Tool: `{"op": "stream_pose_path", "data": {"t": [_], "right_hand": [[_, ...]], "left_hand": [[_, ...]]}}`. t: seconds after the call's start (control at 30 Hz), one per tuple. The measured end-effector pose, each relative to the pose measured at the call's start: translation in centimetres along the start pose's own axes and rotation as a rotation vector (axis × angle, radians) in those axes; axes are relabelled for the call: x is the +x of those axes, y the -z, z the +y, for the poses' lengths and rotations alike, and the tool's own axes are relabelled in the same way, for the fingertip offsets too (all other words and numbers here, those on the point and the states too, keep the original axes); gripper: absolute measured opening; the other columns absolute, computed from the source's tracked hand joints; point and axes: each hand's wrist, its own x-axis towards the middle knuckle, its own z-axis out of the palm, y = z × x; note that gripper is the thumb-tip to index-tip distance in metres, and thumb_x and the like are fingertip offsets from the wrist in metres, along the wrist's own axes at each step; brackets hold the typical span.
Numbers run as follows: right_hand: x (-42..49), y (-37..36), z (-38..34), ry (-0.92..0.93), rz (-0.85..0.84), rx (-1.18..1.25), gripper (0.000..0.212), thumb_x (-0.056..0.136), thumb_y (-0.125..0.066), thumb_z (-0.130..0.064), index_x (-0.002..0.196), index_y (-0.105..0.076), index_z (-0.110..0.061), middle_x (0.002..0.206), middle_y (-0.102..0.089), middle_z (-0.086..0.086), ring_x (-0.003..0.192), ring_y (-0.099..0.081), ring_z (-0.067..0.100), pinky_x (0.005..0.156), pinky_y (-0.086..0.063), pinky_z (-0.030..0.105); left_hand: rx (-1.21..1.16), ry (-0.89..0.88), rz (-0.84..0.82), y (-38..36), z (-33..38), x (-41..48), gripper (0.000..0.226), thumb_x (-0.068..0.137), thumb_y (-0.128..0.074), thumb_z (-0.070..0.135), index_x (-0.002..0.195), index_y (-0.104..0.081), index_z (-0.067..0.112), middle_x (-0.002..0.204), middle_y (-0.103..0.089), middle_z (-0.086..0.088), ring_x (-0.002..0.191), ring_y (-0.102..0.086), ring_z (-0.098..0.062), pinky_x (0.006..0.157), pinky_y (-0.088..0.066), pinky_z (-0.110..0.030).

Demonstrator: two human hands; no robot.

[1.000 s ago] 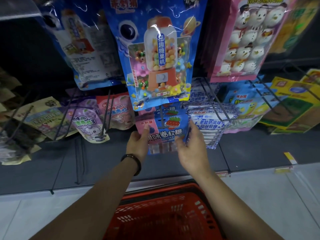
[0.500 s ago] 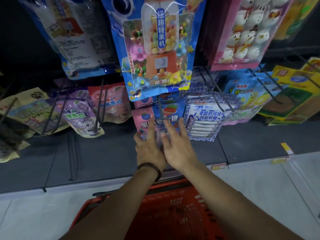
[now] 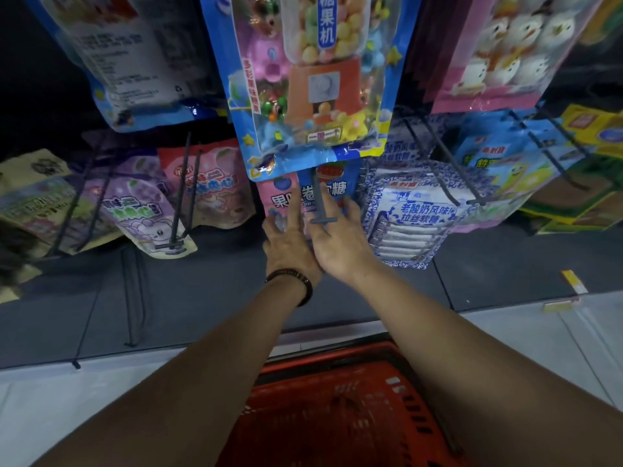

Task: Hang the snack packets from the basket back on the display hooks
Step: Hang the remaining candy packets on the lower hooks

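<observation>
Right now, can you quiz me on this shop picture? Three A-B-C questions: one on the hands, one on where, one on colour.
1. What are the left hand and right hand doing? A) making fists B) pressing flat on the pink-and-blue packet C) waving
2. Where does the blue-and-white packet hang? A) on the floor B) left of the hands C) right of the hands
3. What colour is the basket? A) red B) green C) yellow
Answers: 1 B, straight fingers lie against it. 2 C, it hangs beside the right hand. 3 A, its mesh is red.
</observation>
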Motion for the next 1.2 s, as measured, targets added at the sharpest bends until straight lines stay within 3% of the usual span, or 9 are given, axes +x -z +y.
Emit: {"op": "stream_pose_path", "data": {"t": [0.2, 0.3, 0.43, 0.5, 0.6, 0.73, 0.9, 1.07, 1.2], "right_hand": [[-0.6, 1.0, 0.3, 0.008, -0.049, -0.016, 0.069, 0.109, -0.043, -0.044, 0.166, -0.004, -0.047, 0.176, 0.007, 0.006, 0.163, -0.007, 0.032, 0.130, -0.022, 0.050], [-2.3, 1.9, 0.9, 0.037, -0.028, -0.010, 0.065, 0.109, -0.045, -0.046, 0.167, -0.015, -0.041, 0.176, -0.006, 0.003, 0.161, -0.020, 0.027, 0.127, -0.026, 0.045], [-5.9, 2.9, 3.5, 0.180, 0.265, 0.072, 0.035, 0.102, -0.060, -0.021, 0.137, -0.060, -0.025, 0.133, -0.055, -0.001, 0.113, -0.062, 0.014, 0.100, -0.054, 0.038], [-7.6, 3.2, 5.2, 0.128, 0.443, 0.162, 0.019, 0.099, -0.062, -0.013, 0.116, -0.062, -0.021, 0.115, -0.059, -0.002, 0.099, -0.063, 0.012, 0.087, -0.055, 0.032], [-8.9, 4.3, 7.7, -0.054, 0.655, 0.297, 0.023, 0.097, -0.066, -0.011, 0.115, -0.057, -0.021, 0.116, -0.057, 0.002, 0.097, -0.061, 0.014, 0.083, -0.051, 0.027], [-8.4, 6.6, 10.0, -0.139, 0.579, 0.395, 0.047, 0.103, -0.060, -0.022, 0.148, -0.049, -0.025, 0.137, -0.046, 0.001, 0.106, -0.054, -0.001, 0.098, -0.040, 0.024], [-5.6, 8.0, 11.1, -0.071, 0.491, 0.486, 0.052, 0.107, -0.054, -0.027, 0.158, -0.044, -0.032, 0.156, -0.043, 0.003, 0.145, -0.043, 0.014, 0.122, -0.036, 0.037], [-0.4, 8.1, 13.6, -0.086, 0.473, 0.496, 0.036, 0.092, -0.054, -0.056, 0.115, -0.067, -0.032, 0.118, -0.061, 0.016, 0.100, -0.066, 0.030, 0.089, -0.058, 0.046], [2.3, 8.4, 13.6, -0.010, 0.450, 0.518, 0.045, 0.092, -0.056, -0.075, 0.108, -0.064, -0.033, 0.104, -0.055, 0.009, 0.084, -0.058, 0.017, 0.078, -0.047, 0.029]], "left_hand": [[-0.026, 0.021, -0.035, -0.1, 0.3, -0.4, 0.102, 0.088, -0.069, 0.034, 0.150, 0.005, 0.066, 0.163, -0.006, -0.009, 0.130, -0.048, -0.045, 0.106, -0.048, -0.055], [-0.059, 0.046, -0.029, -0.4, 1.1, -1.6, 0.096, 0.089, -0.067, 0.033, 0.150, 0.001, 0.063, 0.164, -0.006, -0.009, 0.131, -0.047, -0.048, 0.103, -0.049, -0.059], [-0.227, 0.059, -0.008, -1.6, 2.8, -5.2, 0.082, 0.086, -0.070, 0.027, 0.148, -0.017, 0.038, 0.154, -0.026, -0.016, 0.124, -0.052, -0.034, 0.099, -0.048, -0.038], [-0.305, -0.011, -0.061, -2.5, 4.0, -7.3, 0.079, 0.086, -0.069, 0.015, 0.149, -0.026, 0.033, 0.147, -0.033, -0.005, 0.117, -0.048, -0.017, 0.095, -0.041, -0.025], [-0.261, -0.171, -0.180, -4.2, 6.0, -9.5, 0.086, 0.086, -0.065, 0.006, 0.148, -0.024, 0.049, 0.150, -0.030, 0.000, 0.122, -0.048, -0.018, 0.102, -0.046, -0.032], [-0.130, -0.246, -0.312, -5.6, 8.9, -9.9, 0.098, 0.092, -0.059, 0.006, 0.144, -0.007, 0.072, 0.154, -0.028, -0.003, 0.121, -0.056, -0.031, 0.097, -0.054, -0.048], [-0.036, -0.159, -0.319, -6.6, 11.0, -8.3, 0.109, 0.091, -0.061, 0.009, 0.137, 0.006, 0.082, 0.158, -0.026, -0.016, 0.132, -0.051, -0.041, 0.101, -0.051, -0.055], [-0.082, -0.071, -0.172, -7.7, 12.1, -5.6, 0.115, 0.091, -0.063, 0.012, 0.138, 0.019, 0.077, 0.142, -0.040, -0.020, 0.113, -0.059, -0.043, 0.091, -0.055, -0.058], [-0.038, -0.060, -0.137, -9.1, 12.0, -2.7, 0.120, 0.089, -0.068, 0.017, 0.137, 0.024, 0.075, 0.153, -0.030, -0.023, 0.136, -0.044, -0.049, 0.097, -0.053, -0.060]]}}
